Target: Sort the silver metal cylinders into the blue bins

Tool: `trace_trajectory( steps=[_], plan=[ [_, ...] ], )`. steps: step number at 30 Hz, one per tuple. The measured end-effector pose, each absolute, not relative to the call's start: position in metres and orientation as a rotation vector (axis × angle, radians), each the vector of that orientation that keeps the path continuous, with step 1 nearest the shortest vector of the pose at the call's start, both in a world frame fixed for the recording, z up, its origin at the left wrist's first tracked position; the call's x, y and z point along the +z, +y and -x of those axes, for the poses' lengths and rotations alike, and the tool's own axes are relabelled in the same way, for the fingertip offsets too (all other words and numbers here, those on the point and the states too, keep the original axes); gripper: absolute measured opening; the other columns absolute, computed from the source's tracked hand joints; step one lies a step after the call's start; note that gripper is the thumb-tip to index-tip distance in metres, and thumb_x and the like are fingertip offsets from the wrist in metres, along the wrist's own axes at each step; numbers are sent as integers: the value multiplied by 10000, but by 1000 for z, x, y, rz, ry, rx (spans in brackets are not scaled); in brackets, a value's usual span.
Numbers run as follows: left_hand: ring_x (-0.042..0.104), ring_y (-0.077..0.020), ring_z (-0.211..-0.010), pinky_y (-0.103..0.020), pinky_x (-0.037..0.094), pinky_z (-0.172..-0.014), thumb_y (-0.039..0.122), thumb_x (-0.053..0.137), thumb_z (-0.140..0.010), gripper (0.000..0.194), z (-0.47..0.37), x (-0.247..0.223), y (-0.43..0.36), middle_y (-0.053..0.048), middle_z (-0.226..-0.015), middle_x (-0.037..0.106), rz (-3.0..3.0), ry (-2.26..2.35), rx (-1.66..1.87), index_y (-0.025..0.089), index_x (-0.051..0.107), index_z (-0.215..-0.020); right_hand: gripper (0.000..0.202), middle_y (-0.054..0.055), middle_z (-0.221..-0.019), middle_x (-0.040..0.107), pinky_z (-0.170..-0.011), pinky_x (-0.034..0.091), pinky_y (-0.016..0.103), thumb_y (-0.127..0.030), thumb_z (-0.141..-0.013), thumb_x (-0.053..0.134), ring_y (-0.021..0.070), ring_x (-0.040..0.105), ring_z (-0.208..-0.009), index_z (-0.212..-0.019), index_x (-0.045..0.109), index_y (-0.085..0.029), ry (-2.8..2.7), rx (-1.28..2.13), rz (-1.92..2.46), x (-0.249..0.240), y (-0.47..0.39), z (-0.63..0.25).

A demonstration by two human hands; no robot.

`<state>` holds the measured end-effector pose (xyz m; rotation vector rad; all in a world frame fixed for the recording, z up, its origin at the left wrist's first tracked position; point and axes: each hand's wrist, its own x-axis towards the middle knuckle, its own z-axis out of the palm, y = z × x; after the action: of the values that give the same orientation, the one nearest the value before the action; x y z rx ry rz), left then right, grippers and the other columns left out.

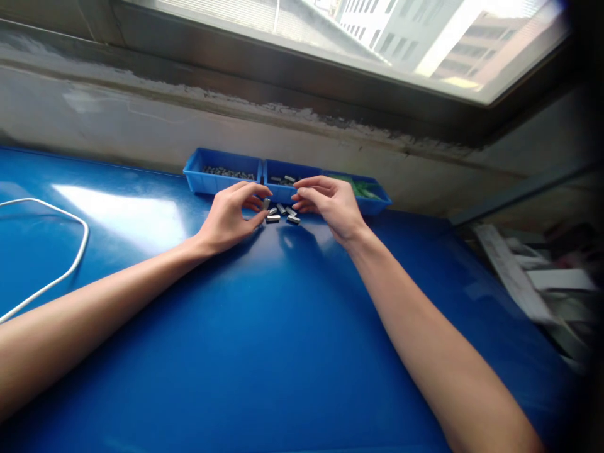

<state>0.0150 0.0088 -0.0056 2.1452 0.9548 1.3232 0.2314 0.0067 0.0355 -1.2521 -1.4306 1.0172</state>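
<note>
My left hand (233, 212) holds a small metallic piece (267, 204) between thumb and fingers, just in front of the blue bins. To its right, my right hand (325, 200) has its thumb and fingertips close together; whatever they hold, if anything, is too small to make out. Between and below the hands, several small silver-and-black pieces (293, 219) lie on the blue table (264, 352).
Behind the hands stand a left bin (201, 182) with many small grey parts, a middle bin (283, 192) with a few metallic pieces, and a right bin (375, 205) with green items. A white cable (80, 251) curves at left. A window frame (283, 72) rises behind.
</note>
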Motion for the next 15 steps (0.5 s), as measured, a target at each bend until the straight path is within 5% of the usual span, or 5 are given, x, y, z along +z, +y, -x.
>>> trace_trajectory(
  steps=[9, 15],
  plan=[
    [743, -187, -800, -263, 601, -730, 542, 836, -696, 730, -13, -2, 5, -50, -1023, 692, -1989, 910, 1303, 207, 572, -1289, 291, 49, -816, 765, -641, 542, 252, -430, -812, 749, 163, 687, -686, -926, 764, -163, -1893, 1073, 1236, 37, -6, -219],
    [736, -181, -786, -264, 591, -736, 589, 795, -732, 728, -12, -5, 5, -57, -1028, 694, -2097, 885, 1282, 220, 568, -1319, 326, 54, -827, 775, -655, 546, 273, -486, -809, 750, 197, 710, -728, -898, 784, -174, -1989, 1003, 1242, 36, -8, -218]
  ],
)
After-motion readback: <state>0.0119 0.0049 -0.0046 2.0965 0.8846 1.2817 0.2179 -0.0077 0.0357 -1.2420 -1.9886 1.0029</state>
